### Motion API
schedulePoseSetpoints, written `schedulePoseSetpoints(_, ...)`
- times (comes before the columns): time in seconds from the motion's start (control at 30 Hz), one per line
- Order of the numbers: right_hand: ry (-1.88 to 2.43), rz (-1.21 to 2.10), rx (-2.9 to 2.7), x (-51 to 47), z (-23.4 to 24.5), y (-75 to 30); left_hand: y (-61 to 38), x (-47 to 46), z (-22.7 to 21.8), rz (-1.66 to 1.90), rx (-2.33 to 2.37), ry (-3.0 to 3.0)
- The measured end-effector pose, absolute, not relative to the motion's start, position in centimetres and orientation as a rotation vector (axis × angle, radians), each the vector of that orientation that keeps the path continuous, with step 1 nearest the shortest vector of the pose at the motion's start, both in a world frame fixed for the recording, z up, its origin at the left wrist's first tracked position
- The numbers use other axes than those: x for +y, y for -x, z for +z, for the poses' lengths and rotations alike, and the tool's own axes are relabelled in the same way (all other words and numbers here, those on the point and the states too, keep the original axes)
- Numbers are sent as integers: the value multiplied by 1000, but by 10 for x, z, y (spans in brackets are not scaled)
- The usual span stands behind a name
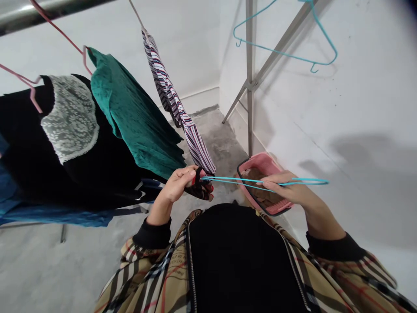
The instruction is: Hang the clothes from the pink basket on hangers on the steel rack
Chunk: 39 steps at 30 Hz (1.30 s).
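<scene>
My left hand (pixel 180 183) is closed on a small dark patterned garment (pixel 201 188) and pinches it against one end of a thin teal wire hanger (pixel 247 181). My right hand (pixel 286 189) grips the same hanger near its middle and holds it level in front of my chest. The hanger's far end sticks out to the right, past my right hand. Both sleeves are plaid with black cuffs.
A pink basket (pixel 260 167) with clothes in it sits on the concrete floor by the white wall. A black top with lace (pixel 70 117), a green top (pixel 137 117) and a striped garment (pixel 177 104) hang at left. An empty teal hanger (pixel 286 52) hangs on the metal rack (pixel 249 78).
</scene>
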State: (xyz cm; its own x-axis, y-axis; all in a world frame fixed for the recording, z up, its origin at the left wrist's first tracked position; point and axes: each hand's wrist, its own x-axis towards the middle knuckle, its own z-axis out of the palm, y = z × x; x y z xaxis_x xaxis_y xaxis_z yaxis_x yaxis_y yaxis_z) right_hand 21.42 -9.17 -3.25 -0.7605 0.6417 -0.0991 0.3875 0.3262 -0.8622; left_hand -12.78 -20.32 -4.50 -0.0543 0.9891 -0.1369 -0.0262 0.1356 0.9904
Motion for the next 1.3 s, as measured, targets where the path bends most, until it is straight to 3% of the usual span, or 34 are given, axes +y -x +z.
schedulePoseSetpoints(0.47, 618, 1681, -2343, -95, -56, -140, 84, -203, -36, 756, 1396, -1488)
schedulePoseSetpoints(0.8, 808, 1635, -2251, -84, -68, -167, 101, -206, -25, 667, 1742, -1825)
schedulePoseSetpoints(1.13, 853, 1599, -2103, -100, -87, -170, 95, -201, -24, 252, 1900, -2144)
schedulePoseSetpoints(1.2, 858, 1588, -2079, -108, -94, -165, 96, -199, -24, 296, 1931, -2174)
schedulePoseSetpoints(1.3, 873, 1659, -1976, -115, -104, -165, 104, -197, -24, 636, 1811, -2084)
